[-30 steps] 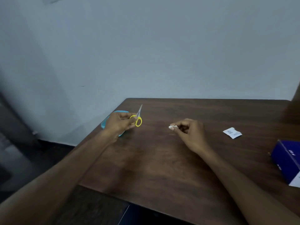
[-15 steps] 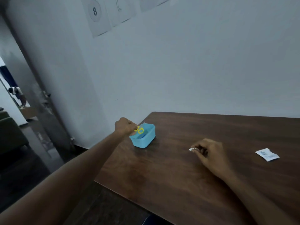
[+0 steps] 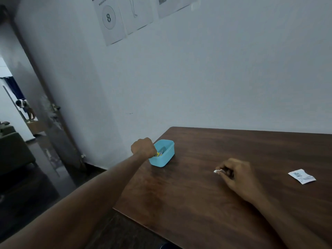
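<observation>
My left hand [image 3: 143, 147] is curled over the near rim of a small light-blue plastic box [image 3: 164, 159] at the table's left corner. It holds yellow-handled scissors [image 3: 159, 154] that are down inside the box, mostly hidden by the hand. My right hand [image 3: 235, 174] rests on the brown wooden table [image 3: 197, 203] and pinches a small white scrap [image 3: 217, 171] between thumb and fingers.
A white printed sachet [image 3: 301, 176] lies flat on the table to the right of my right hand. The wall behind carries paper sheets [image 3: 115, 20]. The table's left edge runs beside a doorway and dark floor.
My left hand carried the scissors left from above the table into the blue box and lowered them. The view swung up and left. My right hand kept the white scrap.
</observation>
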`<action>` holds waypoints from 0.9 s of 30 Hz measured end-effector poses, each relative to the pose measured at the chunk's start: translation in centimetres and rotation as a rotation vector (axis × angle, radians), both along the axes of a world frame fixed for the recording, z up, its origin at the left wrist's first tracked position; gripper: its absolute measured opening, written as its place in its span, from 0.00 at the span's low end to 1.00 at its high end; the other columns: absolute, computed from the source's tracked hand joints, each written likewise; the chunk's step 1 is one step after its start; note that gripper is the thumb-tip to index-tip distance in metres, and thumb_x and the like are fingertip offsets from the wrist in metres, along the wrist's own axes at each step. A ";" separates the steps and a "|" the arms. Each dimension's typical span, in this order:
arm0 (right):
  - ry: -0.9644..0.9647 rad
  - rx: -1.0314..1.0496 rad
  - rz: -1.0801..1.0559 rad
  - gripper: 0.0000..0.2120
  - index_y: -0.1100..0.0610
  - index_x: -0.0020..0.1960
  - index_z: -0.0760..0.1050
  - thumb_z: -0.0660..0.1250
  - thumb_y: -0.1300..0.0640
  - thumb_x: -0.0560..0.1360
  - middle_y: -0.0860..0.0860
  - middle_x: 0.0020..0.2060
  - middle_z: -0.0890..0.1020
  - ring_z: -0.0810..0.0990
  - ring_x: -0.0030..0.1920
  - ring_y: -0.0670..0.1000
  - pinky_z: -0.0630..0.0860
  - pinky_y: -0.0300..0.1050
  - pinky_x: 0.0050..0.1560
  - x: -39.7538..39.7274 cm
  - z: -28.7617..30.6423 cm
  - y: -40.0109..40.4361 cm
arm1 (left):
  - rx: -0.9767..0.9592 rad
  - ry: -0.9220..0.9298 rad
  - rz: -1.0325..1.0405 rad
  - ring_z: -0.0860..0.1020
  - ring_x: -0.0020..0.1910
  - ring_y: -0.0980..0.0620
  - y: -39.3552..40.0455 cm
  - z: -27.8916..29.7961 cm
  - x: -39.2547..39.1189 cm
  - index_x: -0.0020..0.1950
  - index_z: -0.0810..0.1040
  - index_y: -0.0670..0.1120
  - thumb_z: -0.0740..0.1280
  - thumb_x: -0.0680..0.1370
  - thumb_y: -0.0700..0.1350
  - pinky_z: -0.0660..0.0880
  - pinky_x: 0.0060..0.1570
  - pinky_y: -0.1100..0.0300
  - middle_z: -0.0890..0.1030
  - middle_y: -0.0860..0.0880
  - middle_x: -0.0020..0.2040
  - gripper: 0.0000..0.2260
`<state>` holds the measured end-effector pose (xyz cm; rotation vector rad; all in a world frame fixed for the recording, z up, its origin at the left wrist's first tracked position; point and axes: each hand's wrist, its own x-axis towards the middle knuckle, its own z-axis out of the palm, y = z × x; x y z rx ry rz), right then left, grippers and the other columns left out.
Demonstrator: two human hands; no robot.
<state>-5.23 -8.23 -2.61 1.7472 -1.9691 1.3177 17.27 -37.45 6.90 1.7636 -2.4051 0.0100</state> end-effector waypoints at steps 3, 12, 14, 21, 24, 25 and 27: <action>0.015 0.010 -0.005 0.11 0.46 0.44 0.86 0.83 0.60 0.70 0.41 0.35 0.79 0.78 0.35 0.40 0.74 0.35 0.37 0.0 0.1 0.0 | -0.072 -0.094 -0.048 0.81 0.46 0.50 0.4 0.0 -0.1 0.58 0.83 0.49 0.74 0.78 0.53 0.75 0.44 0.59 0.83 0.51 0.47 0.12; -0.155 -0.063 -0.125 0.08 0.46 0.43 0.87 0.82 0.58 0.72 0.41 0.35 0.83 0.82 0.42 0.44 0.73 0.35 0.39 -0.4 0.2 0.1 | -0.242 0.073 -0.205 0.84 0.41 0.50 2.9 1.4 -1.1 0.52 0.89 0.52 0.68 0.80 0.52 0.79 0.39 0.59 0.89 0.52 0.45 0.11; -0.237 -0.050 -0.161 0.07 0.45 0.44 0.87 0.81 0.56 0.74 0.40 0.37 0.85 0.82 0.43 0.41 0.77 0.38 0.42 -0.5 0.3 0.3 | -0.275 0.133 -0.291 0.85 0.45 0.50 4.5 1.5 -2.1 0.53 0.89 0.53 0.68 0.80 0.55 0.82 0.43 0.56 0.89 0.53 0.47 0.11; -0.368 -0.160 -0.324 0.03 0.47 0.44 0.87 0.79 0.52 0.76 0.37 0.39 0.85 0.83 0.44 0.37 0.73 0.26 0.40 -1.4 0.9 0.8 | -0.269 0.283 -0.615 0.86 0.53 0.55 12.5 -0.8 -7.8 0.60 0.88 0.57 0.69 0.82 0.55 0.79 0.49 0.60 0.89 0.57 0.52 0.11; -0.442 -0.291 -0.420 0.04 0.48 0.45 0.86 0.78 0.51 0.78 0.39 0.38 0.86 0.85 0.41 0.39 0.79 0.36 0.44 -2.0 1.2 1.0 | -0.147 0.333 -0.764 0.86 0.53 0.57 16.0 -3.9 -10.7 0.63 0.87 0.58 0.70 0.82 0.54 0.82 0.55 0.59 0.89 0.58 0.54 0.11; -0.453 -0.335 -0.453 0.04 0.48 0.45 0.86 0.77 0.50 0.78 0.40 0.38 0.86 0.85 0.41 0.41 0.81 0.43 0.46 -2.1 1.3 0.9 | -0.105 0.341 -0.801 0.86 0.53 0.57 17.2 -4.7 -11.6 0.64 0.86 0.58 0.70 0.82 0.53 0.82 0.55 0.60 0.89 0.58 0.55 0.11; -0.472 -0.402 -0.515 0.05 0.50 0.45 0.86 0.76 0.50 0.78 0.43 0.39 0.87 0.85 0.41 0.44 0.82 0.49 0.48 -2.6 1.5 1.2 | -0.055 0.375 -0.868 0.86 0.54 0.56 19.4 -6.2 -13.8 0.64 0.86 0.58 0.69 0.82 0.54 0.80 0.51 0.60 0.88 0.56 0.55 0.12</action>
